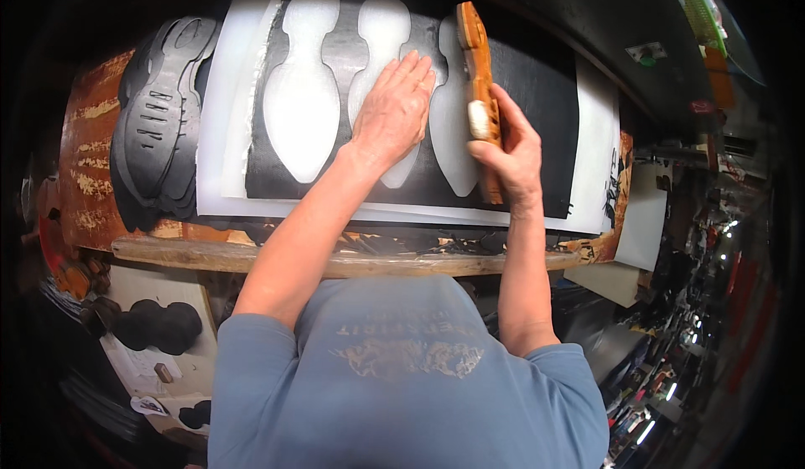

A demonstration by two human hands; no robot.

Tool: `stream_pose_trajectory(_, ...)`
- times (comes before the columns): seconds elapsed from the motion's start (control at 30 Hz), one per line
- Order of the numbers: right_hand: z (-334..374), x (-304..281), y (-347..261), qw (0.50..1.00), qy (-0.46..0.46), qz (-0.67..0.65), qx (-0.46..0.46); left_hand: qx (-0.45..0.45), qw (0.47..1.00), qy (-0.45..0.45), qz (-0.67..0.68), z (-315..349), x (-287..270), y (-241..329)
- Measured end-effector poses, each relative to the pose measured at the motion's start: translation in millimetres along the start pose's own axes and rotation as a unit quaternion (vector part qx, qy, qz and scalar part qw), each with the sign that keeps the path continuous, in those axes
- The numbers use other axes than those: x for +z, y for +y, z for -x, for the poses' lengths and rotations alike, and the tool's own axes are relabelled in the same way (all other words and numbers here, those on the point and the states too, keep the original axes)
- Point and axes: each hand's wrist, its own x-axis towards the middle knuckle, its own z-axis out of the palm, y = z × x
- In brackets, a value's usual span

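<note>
Black rubber sheet with sole-shaped cutouts lies under my hands.
My left hand presses flat, fingers spread; at its 3 o'clock my right hand grips an orange wooden-handled tool.

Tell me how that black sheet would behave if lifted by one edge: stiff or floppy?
Probably floppy: the black sheet looks thin and lies flat on the white board. The sole-shaped cutouts likely weaken it, so it may sag or tear there. The left hand presses it flat, suggesting it shifts easily.

Black sheet with white sole-shaped cutouts; orange-brown wooden tool.
</note>
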Motion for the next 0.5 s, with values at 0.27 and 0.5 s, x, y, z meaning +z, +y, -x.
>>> stream_pose_trajectory(0.27,23,-22,-9,0.955,0.073,-0.286,0.023,0.004,1.000,0.020,0.001,-1,2,-1)
stream_pose_trajectory(0.5,49,-22,-2,0.936,0.101,-0.331,0.058,-0.053,0.987,-0.144,0.040,-15,-26,31)
